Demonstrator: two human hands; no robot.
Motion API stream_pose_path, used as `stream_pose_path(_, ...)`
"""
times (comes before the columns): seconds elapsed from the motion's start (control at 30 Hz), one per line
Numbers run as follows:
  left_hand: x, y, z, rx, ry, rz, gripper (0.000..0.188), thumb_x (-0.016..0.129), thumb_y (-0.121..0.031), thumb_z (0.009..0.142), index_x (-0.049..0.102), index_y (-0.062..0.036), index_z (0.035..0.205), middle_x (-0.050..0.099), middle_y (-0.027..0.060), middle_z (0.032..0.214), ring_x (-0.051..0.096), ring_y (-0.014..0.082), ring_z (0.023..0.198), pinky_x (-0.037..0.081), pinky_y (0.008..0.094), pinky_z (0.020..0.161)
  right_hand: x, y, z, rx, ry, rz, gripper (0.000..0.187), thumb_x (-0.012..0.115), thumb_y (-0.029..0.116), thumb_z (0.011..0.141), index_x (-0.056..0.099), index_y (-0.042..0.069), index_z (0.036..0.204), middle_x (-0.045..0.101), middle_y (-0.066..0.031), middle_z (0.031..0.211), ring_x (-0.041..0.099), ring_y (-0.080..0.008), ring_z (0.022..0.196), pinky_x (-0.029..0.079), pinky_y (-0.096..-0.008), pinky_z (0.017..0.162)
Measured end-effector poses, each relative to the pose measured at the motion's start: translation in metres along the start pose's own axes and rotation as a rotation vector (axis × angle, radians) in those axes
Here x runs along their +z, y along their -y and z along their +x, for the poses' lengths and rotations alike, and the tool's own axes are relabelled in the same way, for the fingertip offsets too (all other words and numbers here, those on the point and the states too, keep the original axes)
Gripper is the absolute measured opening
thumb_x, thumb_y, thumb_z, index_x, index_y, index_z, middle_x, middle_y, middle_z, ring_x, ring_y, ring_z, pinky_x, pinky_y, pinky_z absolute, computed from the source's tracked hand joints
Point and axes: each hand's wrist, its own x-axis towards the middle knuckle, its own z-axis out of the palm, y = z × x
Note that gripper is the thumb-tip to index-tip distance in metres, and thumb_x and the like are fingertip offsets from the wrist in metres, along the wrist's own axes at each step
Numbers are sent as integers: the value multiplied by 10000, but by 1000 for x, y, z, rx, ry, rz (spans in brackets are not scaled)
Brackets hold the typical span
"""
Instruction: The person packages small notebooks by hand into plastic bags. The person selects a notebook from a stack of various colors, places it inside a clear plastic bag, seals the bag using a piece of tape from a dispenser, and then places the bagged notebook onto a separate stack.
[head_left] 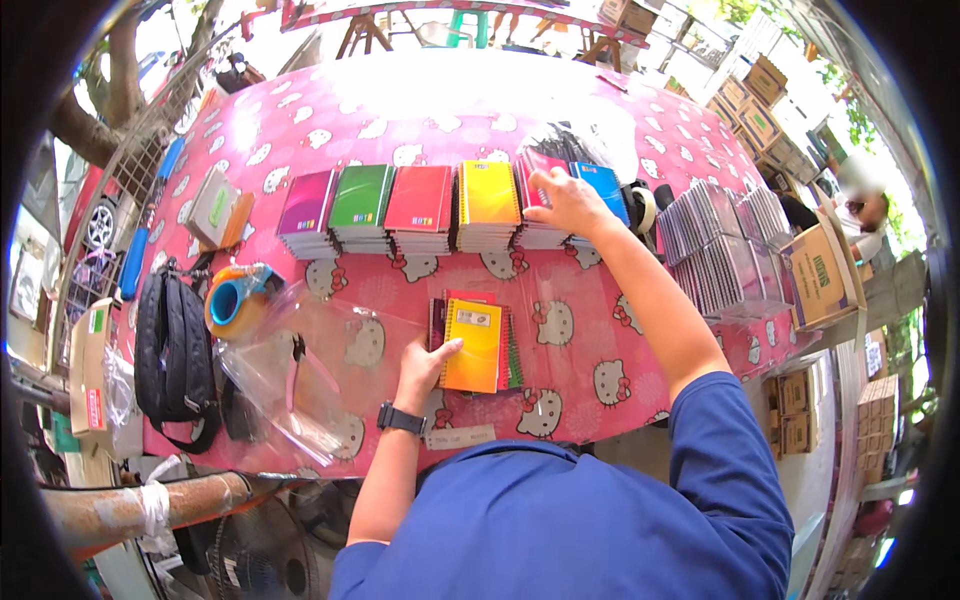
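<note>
My left hand (422,366) grips a small, uneven bundle of spiral notebooks near the table's front edge. Its thumb lies on the yellow notebook (472,350) on top; red, green and dark covers peek out beneath, and the other fingers are hidden. Farther off, my right hand (572,203) reaches over a crimson notebook stack (541,166), thumb and fingers apart at its cover; whether they touch it I cannot tell. In the same row are purple (307,203), green (361,195), red (421,196), yellow (488,192) and blue (602,187) stacks.
Bundled spiral notebooks (712,245) stand right of the row, beside a cardboard box (822,270). At left are a black bag (176,345), tape rolls (236,300), and pink-handled pliers (297,372) on clear plastic sheeting (345,410). The table has a pink patterned cover (610,385).
</note>
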Motion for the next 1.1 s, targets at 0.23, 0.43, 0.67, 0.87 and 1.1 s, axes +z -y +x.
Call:
stream_pose_path(0.23, -5, 12, -2, 63, -46, -46, 356, 716, -246, 736, 636, 15, 965, 685, 107, 848, 657, 163, 767, 512, 307, 695, -59, 26, -56, 129, -162, 712, 244, 599, -26, 773, 538, 27, 1003, 632, -83, 840, 616, -168, 796, 486, -278, 728)
stream_pose_path(0.43, -1, 7, 6, -137, -36, -144, 424, 692, -356, 775, 637, 23, 956, 675, 101, 828, 624, 138, 741, 494, 296, 678, -18, 85, -65, -372, 597, 880, 288, 642, -2, 701, 654, 46, 985, 651, -93, 916, 629, -213, 848, 497, -308, 774)
stream_pose_path(0.67, 3, -11, 1, -49, 8, 123, 608, 741, -439, 690, 592, 29, 1049, 666, 146, 942, 635, 213, 874, 482, 339, 793, 90, 109, -160, 462, -189, 713, 694, 707, 373, 749, 434, -31, 1243, 523, -211, 1149, 481, -350, 1098, 375, -421, 961)
stream_pose_path(0.87, 7, -1, 0, -133, 86, 131, 701, 831, -291, 582, 497, 51, 1094, 619, 188, 1029, 620, 252, 940, 495, 351, 809, 76, 129, -184, 398, 60, 820, 822, 706, 425, 739, 343, -6, 1338, 471, -229, 1250, 444, -365, 1161, 354, -420, 991)
stream_pose_path(1.1, 7, -10, -15, -105, 217, -486, 595, 750, -75, 665, 440, 20, 1163, 595, 107, 1050, 596, 188, 934, 482, 305, 842, 74, 105, -198, 552, -41, 1526, 919, 672, 479, 773, 214, -8, 1403, 373, -242, 1361, 364, -294, 1278, 302, -366, 1043)
